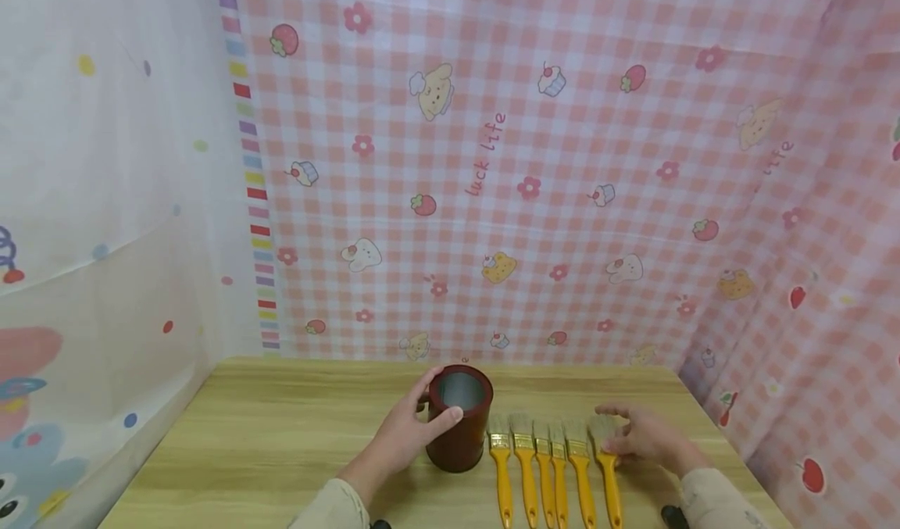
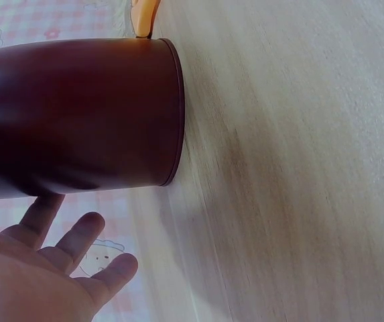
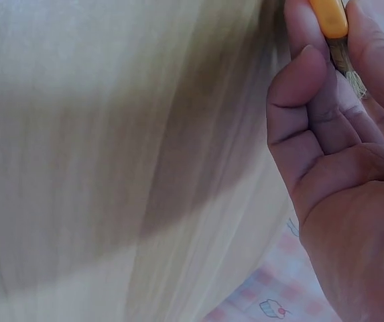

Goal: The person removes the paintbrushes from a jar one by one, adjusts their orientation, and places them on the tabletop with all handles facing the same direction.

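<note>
A dark red-brown mug [image 1: 457, 443] with a grey inside stands upright on the table. My left hand [image 1: 410, 429] holds it from the left, thumb on the near side by the rim, index finger along the far rim. In the left wrist view the other fingers [image 2: 78, 241] spread beside the mug wall. Right of the mug, several paintbrushes [image 1: 523, 466] with yellow handles lie in a row, bristles pointing away. My right hand [image 1: 650, 439] is at the rightmost paintbrush [image 1: 610, 482], pinching it near its bristles. The right wrist view shows its yellow handle [image 3: 331, 17] between thumb and fingers.
The wood-grain table [image 1: 281, 435] ends at a pink checked curtain [image 1: 492, 224] behind. A white curtain [image 1: 119, 201] with coloured dots hangs on the left, and more printed cloth [image 1: 830, 279] on the right.
</note>
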### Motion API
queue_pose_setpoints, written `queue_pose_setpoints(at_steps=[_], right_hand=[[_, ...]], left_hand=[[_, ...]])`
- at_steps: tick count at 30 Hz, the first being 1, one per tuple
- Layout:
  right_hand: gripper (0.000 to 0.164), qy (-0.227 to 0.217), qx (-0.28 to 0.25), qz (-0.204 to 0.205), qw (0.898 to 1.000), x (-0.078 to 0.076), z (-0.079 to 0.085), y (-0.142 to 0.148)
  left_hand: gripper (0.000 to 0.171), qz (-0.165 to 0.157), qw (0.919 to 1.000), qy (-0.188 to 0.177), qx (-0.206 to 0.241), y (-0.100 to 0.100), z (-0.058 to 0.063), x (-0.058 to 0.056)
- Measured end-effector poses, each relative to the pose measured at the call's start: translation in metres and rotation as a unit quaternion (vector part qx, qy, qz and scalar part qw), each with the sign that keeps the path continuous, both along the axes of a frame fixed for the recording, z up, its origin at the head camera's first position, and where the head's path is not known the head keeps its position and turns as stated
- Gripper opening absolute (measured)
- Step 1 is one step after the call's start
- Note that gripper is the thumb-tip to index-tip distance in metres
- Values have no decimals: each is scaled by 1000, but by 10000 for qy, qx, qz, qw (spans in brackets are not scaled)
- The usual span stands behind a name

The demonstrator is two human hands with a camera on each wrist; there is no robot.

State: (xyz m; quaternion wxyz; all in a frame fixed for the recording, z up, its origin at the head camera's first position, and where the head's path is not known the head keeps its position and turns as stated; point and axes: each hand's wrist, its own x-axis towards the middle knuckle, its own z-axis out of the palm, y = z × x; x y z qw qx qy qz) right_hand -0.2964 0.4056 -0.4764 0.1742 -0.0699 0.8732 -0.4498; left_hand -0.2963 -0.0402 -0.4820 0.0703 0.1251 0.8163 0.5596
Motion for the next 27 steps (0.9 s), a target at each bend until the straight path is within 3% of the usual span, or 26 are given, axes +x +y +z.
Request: queue_pose_setpoints(at_steps=[13,23,27], right_hand=[[76,-200,82,-192,9996,-1,-5,-7],[66,-21,805,-189,9966,-3,6,-22],[63,-31,1190,-383,9922,-3,8,-28]], left_hand=[[77,25,10000,-16,36,1,1,1],[82,57,10000,-2,38,0,4,2],[80,52,10000,-27,52,1,4,2]])
